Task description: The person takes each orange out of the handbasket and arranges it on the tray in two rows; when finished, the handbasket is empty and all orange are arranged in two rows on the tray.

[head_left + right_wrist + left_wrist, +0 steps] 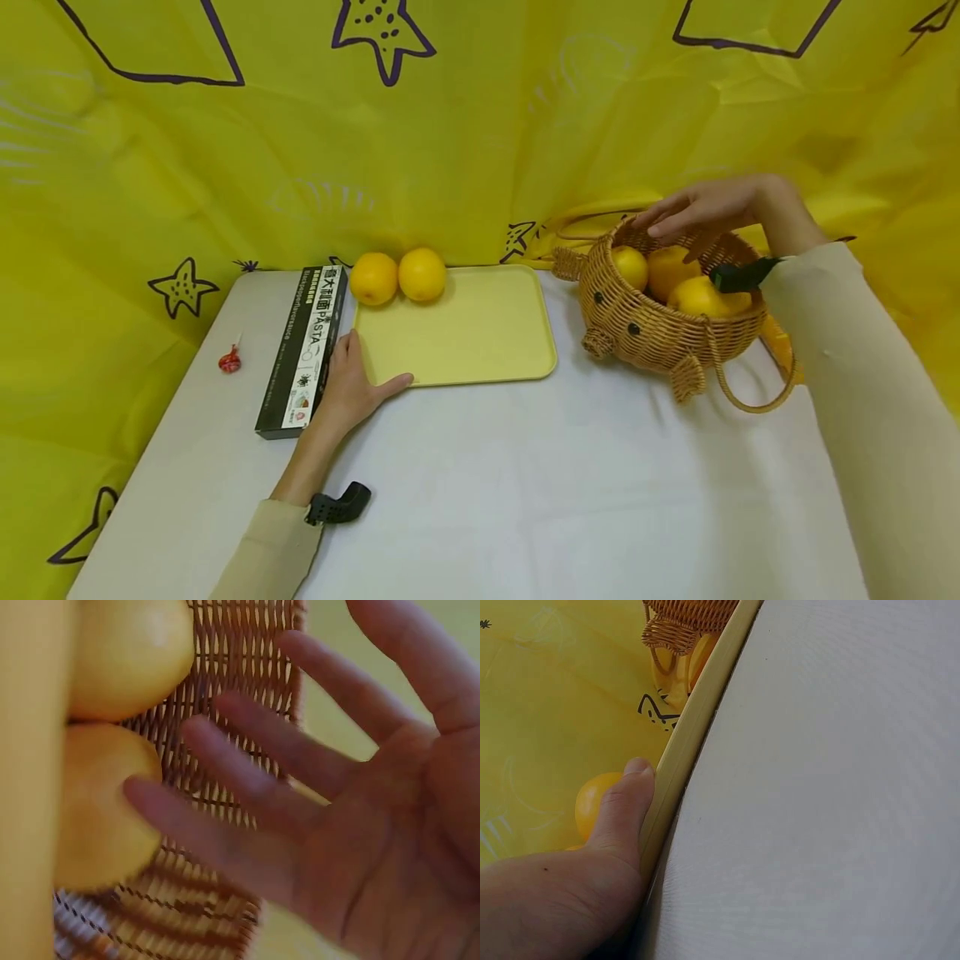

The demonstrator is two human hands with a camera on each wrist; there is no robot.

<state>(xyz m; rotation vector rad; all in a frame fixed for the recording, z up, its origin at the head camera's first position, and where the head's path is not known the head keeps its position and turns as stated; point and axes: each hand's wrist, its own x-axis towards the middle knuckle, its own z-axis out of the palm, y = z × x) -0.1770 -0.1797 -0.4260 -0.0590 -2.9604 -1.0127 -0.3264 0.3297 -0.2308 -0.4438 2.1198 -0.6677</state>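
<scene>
My left hand (354, 390) lies at the near left corner of a pale yellow tray (480, 333), between the tray and a black-and-white pasta box (302, 350). Its thumb stretches along the tray's front rim, also seen in the left wrist view. Two oranges (373, 278) (422, 275) sit side by side at the tray's back left corner. Over a wicker basket (652, 333) with a pig's face, my right hand (708, 208) hovers with fingers spread and nothing held. Several yellow and orange fruits (112, 810) lie inside; one fingertip overlaps a fruit, contact unclear.
A red-wrapped lollipop (229, 360) lies left of the pasta box. The basket's handle (757, 408) droops toward the front right. A yellow cloth with dark drawings (465, 150) hangs behind the white table (570, 492). Something orange-yellow (780, 346) shows behind the basket's right side.
</scene>
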